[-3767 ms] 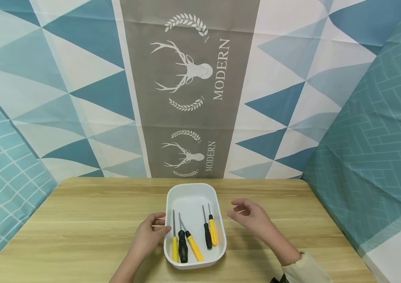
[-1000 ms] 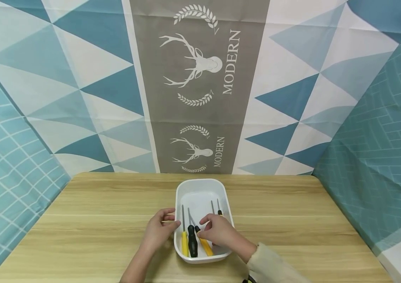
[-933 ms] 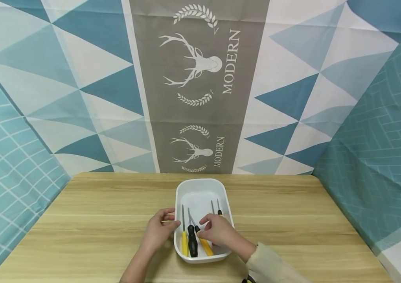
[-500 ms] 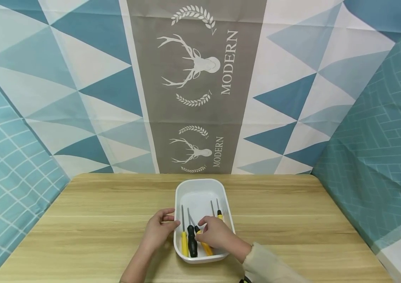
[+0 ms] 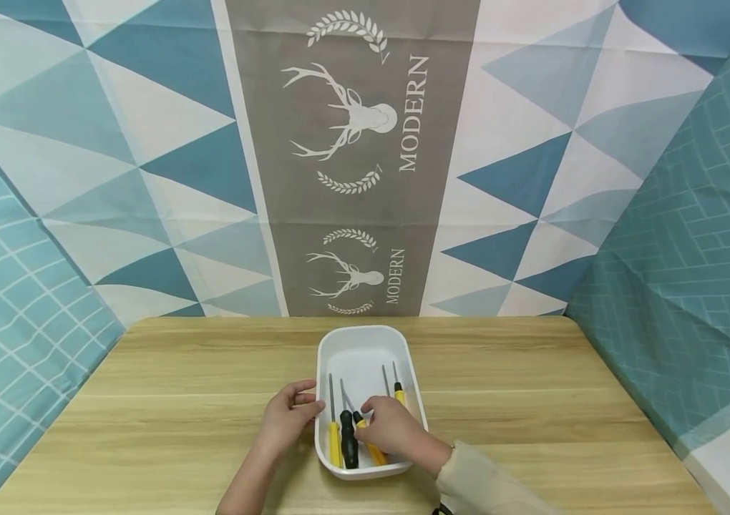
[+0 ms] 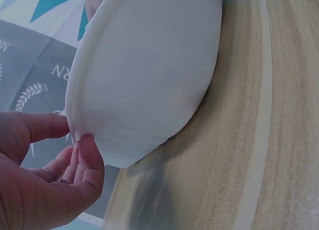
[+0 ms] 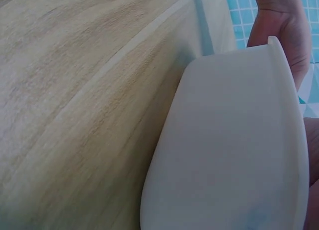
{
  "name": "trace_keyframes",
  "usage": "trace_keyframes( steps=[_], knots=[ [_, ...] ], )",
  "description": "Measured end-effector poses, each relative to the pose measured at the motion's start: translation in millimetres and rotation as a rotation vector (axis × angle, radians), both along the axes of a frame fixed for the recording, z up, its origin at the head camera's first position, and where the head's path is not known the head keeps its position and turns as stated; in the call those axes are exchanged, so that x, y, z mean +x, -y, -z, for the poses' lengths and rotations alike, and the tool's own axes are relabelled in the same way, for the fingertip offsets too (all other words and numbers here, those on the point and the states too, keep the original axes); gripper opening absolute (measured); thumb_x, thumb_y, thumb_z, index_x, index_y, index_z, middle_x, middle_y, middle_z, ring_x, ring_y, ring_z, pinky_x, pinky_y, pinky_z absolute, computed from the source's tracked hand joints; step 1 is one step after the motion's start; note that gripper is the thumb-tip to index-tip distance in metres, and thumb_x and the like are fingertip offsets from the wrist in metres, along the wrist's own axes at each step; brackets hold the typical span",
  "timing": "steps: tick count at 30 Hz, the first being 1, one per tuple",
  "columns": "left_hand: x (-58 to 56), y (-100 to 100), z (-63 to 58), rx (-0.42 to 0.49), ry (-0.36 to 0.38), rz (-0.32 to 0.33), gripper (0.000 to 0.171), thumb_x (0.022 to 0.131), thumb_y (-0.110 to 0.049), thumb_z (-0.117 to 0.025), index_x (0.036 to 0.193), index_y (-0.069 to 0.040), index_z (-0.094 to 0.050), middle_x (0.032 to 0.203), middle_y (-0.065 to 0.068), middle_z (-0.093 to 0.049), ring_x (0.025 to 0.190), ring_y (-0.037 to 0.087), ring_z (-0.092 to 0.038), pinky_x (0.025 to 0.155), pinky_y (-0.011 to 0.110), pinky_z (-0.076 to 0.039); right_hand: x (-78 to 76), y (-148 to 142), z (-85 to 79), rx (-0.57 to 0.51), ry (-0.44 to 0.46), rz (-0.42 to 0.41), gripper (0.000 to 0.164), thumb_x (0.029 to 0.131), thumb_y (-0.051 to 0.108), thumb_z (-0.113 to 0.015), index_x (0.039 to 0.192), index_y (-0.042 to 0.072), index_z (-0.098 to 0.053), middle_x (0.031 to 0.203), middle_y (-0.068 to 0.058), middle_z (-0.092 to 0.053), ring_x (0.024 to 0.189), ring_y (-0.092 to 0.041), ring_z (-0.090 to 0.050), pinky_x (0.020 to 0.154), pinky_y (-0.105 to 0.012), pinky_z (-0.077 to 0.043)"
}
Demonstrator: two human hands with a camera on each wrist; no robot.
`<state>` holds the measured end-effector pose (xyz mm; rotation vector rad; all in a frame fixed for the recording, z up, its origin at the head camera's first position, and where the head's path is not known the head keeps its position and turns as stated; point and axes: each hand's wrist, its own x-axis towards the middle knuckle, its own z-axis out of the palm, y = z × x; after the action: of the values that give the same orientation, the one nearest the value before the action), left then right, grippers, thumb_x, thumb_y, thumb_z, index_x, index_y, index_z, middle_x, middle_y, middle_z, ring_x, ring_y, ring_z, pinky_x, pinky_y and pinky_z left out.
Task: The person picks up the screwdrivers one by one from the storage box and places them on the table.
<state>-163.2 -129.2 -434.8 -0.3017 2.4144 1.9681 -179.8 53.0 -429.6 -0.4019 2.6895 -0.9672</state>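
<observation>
A white plastic tray (image 5: pixel 358 357) stands on the table with several screwdrivers in it. My left hand (image 5: pixel 284 422) pinches its left rim; the left wrist view has thumb and fingers of this hand (image 6: pixel 60 185) on either side of the rim. Inside the tray, my right hand (image 5: pixel 393 429) pinches a yellow screwdriver with a black collar (image 5: pixel 376 455), which lies slanted. Left of it are a black-handled screwdriver (image 5: pixel 349 442) and a slim yellow one (image 5: pixel 335 445). At the right wall, another yellow screwdriver (image 5: pixel 399 393) and a metal shaft (image 5: pixel 386 380) are partly hidden by my right hand.
The wooden table (image 5: pixel 210 372) spreads out on both sides of the tray. Behind it hangs a patterned cloth (image 5: pixel 352 179), with tiled-pattern cloths at left and right. The outside wall of the tray fills much of both wrist views.
My right hand has come from beside the tray into it, to the yellow screwdriver. During the last second it has only sunk slightly. My left hand stays at the rim.
</observation>
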Motion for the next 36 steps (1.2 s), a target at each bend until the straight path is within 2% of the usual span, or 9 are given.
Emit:
trace_keyframes(
  steps=[4, 7, 11, 13, 16, 20, 26, 31, 36],
  knots=[
    [0.5, 0.7, 0.3, 0.011, 0.009, -0.002, 0.044, 0.083, -0.005, -0.065, 0.124, 0.004, -0.052, 0.103, 0.018, -0.060, 0.081, 0.016, -0.062, 0.067, 0.029, -0.055, -0.3, 2.4, 2.4, 0.019, -0.006, -0.001, 0.035, 0.075, 0.015, -0.072, 0.103, -0.004, -0.063, 0.074, -0.003, -0.059, 0.065, -0.013, -0.051, 0.059, -0.028, -0.044],
    [0.5, 1.0, 1.0, 0.017, 0.010, -0.005, 0.044, 0.083, -0.005, -0.064, 0.124, 0.004, -0.052, 0.102, 0.017, -0.060, 0.081, 0.016, -0.062, 0.066, 0.028, -0.055, -1.1, 4.6, 4.6, 0.048, -0.020, -0.001, 0.032, 0.075, 0.013, -0.071, 0.102, -0.003, -0.064, 0.079, -0.006, -0.063, 0.069, -0.015, -0.053, 0.064, -0.031, -0.048],
    [0.0, 1.0, 2.4, 0.024, 0.008, -0.003, 0.044, 0.083, -0.004, -0.065, 0.125, 0.005, -0.052, 0.102, 0.017, -0.060, 0.080, 0.016, -0.062, 0.066, 0.028, -0.055, -1.7, 6.8, 7.9, 0.116, -0.072, -0.006, 0.028, 0.075, 0.013, -0.070, 0.099, -0.001, -0.065, 0.089, -0.009, -0.067, 0.078, -0.017, -0.058, 0.074, -0.035, -0.051],
    [-0.3, 1.0, 2.8, 0.028, 0.009, -0.003, 0.044, 0.083, -0.004, -0.065, 0.124, 0.005, -0.052, 0.101, 0.018, -0.060, 0.081, 0.017, -0.062, 0.066, 0.028, -0.055, -1.4, 7.6, 8.6, 0.138, -0.094, -0.008, 0.027, 0.074, 0.012, -0.069, 0.097, -0.001, -0.065, 0.090, -0.009, -0.067, 0.078, -0.017, -0.058, 0.075, -0.035, -0.051],
    [-0.5, 0.7, 2.7, 0.028, 0.009, -0.005, 0.044, 0.083, -0.004, -0.065, 0.124, 0.005, -0.052, 0.101, 0.018, -0.060, 0.081, 0.017, -0.062, 0.065, 0.027, -0.055, -0.4, 8.5, 8.7, 0.147, -0.111, -0.012, 0.020, 0.073, 0.010, -0.068, 0.091, 0.000, -0.065, 0.081, -0.005, -0.065, 0.070, -0.015, -0.055, 0.067, -0.030, -0.049],
    [-1.5, 0.3, 2.9, 0.032, 0.008, -0.010, 0.043, 0.083, -0.003, -0.064, 0.124, 0.005, -0.052, 0.101, 0.017, -0.060, 0.080, 0.016, -0.062, 0.065, 0.027, -0.055, 1.9, 8.7, 6.3, 0.138, -0.115, -0.012, 0.007, 0.072, 0.007, -0.066, 0.076, 0.004, -0.061, 0.066, 0.000, -0.054, 0.058, -0.012, -0.046, 0.053, -0.025, -0.039],
    [-3.1, 0.6, 3.5, 0.038, 0.006, -0.019, 0.044, 0.082, -0.004, -0.065, 0.124, 0.004, -0.053, 0.101, 0.017, -0.060, 0.080, 0.017, -0.061, 0.065, 0.027, -0.054, 3.1, 7.7, 4.7, 0.133, -0.131, 0.004, 0.018, 0.069, 0.006, -0.066, 0.060, 0.011, -0.050, 0.055, 0.003, -0.042, 0.050, -0.012, -0.039, 0.046, -0.024, -0.033],
    [-2.0, 0.4, 2.7, 0.035, 0.011, -0.018, 0.045, 0.082, -0.004, -0.065, 0.124, 0.004, -0.052, 0.101, 0.017, -0.060, 0.079, 0.016, -0.061, 0.066, 0.027, -0.055, 1.0, 6.1, 7.7, 0.109, -0.129, 0.004, 0.018, 0.067, 0.005, -0.064, 0.057, 0.010, -0.049, 0.053, 0.004, -0.040, 0.048, -0.011, -0.037, 0.044, -0.023, -0.030],
    [-0.3, 0.0, 1.9, 0.039, 0.020, -0.012, 0.045, 0.083, -0.004, -0.065, 0.125, 0.005, -0.052, 0.101, 0.017, -0.060, 0.079, 0.015, -0.060, 0.066, 0.027, -0.055, -2.2, 2.9, 9.3, 0.025, -0.027, 0.028, 0.005, 0.069, 0.005, -0.063, 0.070, 0.002, -0.060, 0.061, 0.000, -0.048, 0.052, -0.012, -0.042, 0.046, -0.023, -0.034]
  ],
)
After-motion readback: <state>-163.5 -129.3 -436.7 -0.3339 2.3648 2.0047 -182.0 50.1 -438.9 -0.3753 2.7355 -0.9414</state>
